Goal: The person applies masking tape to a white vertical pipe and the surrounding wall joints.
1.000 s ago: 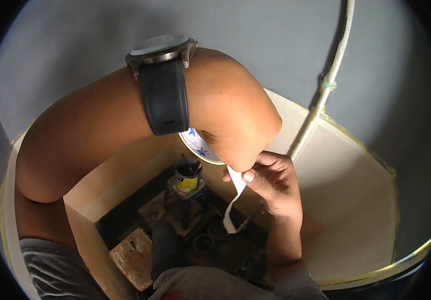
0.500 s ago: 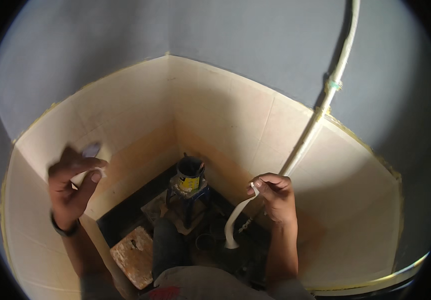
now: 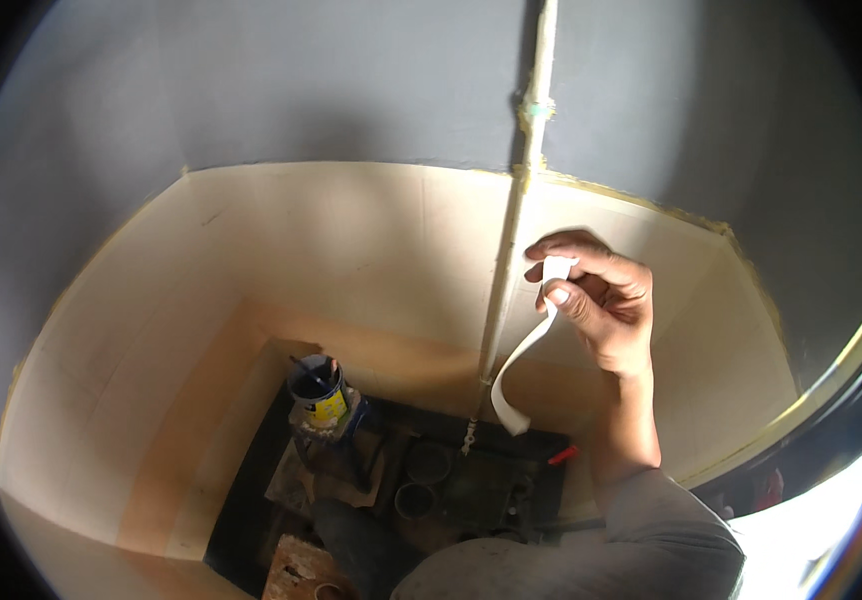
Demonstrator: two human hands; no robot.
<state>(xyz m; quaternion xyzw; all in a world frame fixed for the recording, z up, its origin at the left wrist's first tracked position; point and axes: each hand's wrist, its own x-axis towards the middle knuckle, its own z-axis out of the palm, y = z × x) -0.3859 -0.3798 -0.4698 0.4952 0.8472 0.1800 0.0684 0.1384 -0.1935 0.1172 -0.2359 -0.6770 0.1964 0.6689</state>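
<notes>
My right hand [image 3: 601, 300] is raised in front of the pale tiled wall, right of the vertical pipe [image 3: 511, 260]. Between thumb and fingers it pinches one end of a thin white strip [image 3: 516, 365], which looks like tape or paper. The strip hangs down in a curve, and its wider lower end dangles free above the dark floor. My left hand is out of the picture.
A dark paint pot [image 3: 323, 388] with a yellow label stands on a small stool [image 3: 351, 440] in the corner. Round dark containers [image 3: 416, 500] sit beside it. A red-handled object [image 3: 563, 456] lies at the wall base; a stained board [image 3: 301, 570] is near me.
The view has swung to the right. My right hand has risen with the white strip still in it. My left hand, which was pinching something small and pale, has left the picture.
</notes>
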